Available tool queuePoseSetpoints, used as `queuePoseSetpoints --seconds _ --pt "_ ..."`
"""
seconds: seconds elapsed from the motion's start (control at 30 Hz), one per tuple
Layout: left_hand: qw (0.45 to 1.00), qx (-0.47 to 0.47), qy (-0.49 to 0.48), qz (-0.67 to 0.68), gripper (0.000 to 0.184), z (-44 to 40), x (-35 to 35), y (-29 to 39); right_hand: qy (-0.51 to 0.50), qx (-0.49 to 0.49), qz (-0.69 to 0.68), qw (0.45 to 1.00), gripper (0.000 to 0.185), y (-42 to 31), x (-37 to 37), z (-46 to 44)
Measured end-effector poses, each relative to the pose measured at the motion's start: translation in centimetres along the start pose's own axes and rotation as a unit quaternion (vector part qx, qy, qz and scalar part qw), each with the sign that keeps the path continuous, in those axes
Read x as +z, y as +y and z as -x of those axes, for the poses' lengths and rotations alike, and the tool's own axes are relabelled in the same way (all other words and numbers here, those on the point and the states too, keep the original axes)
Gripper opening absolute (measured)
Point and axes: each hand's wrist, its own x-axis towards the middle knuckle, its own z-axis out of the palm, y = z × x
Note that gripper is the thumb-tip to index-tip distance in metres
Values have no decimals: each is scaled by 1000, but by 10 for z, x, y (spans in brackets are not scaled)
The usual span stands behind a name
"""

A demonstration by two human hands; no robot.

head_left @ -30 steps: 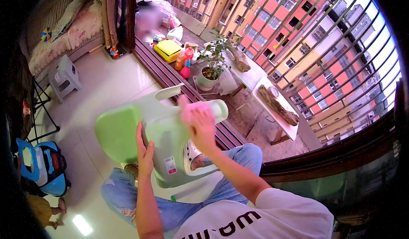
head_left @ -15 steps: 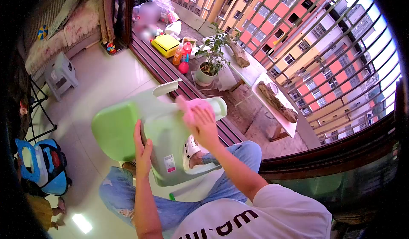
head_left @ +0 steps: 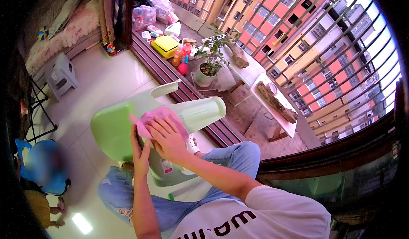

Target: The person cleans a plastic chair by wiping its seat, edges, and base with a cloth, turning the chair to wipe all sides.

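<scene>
A green plastic chair lies tipped over in front of my lap, its legs pointing away and to the right. Its brighter green panel is on the left, and a small white and pink label shows on the paler part. My left hand grips the chair at the edge beside the bright panel, thumb up. Under my right hand a pink cloth is pressed flat against the chair, close to my left fingertips. The right palm and the cloth hide part of the chair's surface.
A grey stool stands on the tiled floor at the left, with a blue object, partly blurred, nearer. Past the door track are a potted plant, a yellow box, bottles and white benches with driftwood.
My right hand has slid the pink cloth left and toward me across the chair, from the leg area to beside my left hand. My left hand keeps its place on the chair.
</scene>
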Motion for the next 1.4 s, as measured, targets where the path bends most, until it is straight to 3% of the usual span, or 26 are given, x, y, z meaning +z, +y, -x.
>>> queuePoseSetpoints --seconds 0.13,0.3,0.4,0.43,0.53,0.6,0.67,0.87,0.97,1.1,1.17,1.27,1.4 --pt "999 1 -33 -19 67 -1 5 4 -51 -21 45 997 46 31 -21 12" --pt "999 -4 -31 19 68 -4 9 11 9 63 139 988 37 93 -54 40" --pt "999 7 -31 -16 68 -5 8 9 59 115 118 985 31 106 -60 45" --pt "998 17 -32 -45 68 -5 9 8 36 117 143 982 38 108 -58 45" --pt "1000 -7 -24 12 68 -6 7 20 49 106 142 983 40 85 -44 32" --pt "1000 5 -28 12 68 -5 8 14 13 102 66 992 42 52 -27 19" --pt "997 36 -24 -59 68 -2 6 6 5 37 58 998 45 22 -9 12" --pt "999 11 -36 -4 70 0 6 2 -28 -22 48 998 38 37 -24 13" --pt "999 13 -30 -41 70 1 10 5 -46 41 104 993 41 76 -44 32" --pt "999 -18 -22 16 70 -1 8 11 23 85 146 985 37 111 -60 47" --pt "998 11 -22 -60 71 -2 11 9 44 117 131 984 37 110 -62 46" --pt "1000 17 -21 -15 71 -5 2 3 52 106 160 980 41 87 -45 36" --pt "995 58 -28 -82 71 -3 1 -8 43 54 88 994 44 16 -10 13"
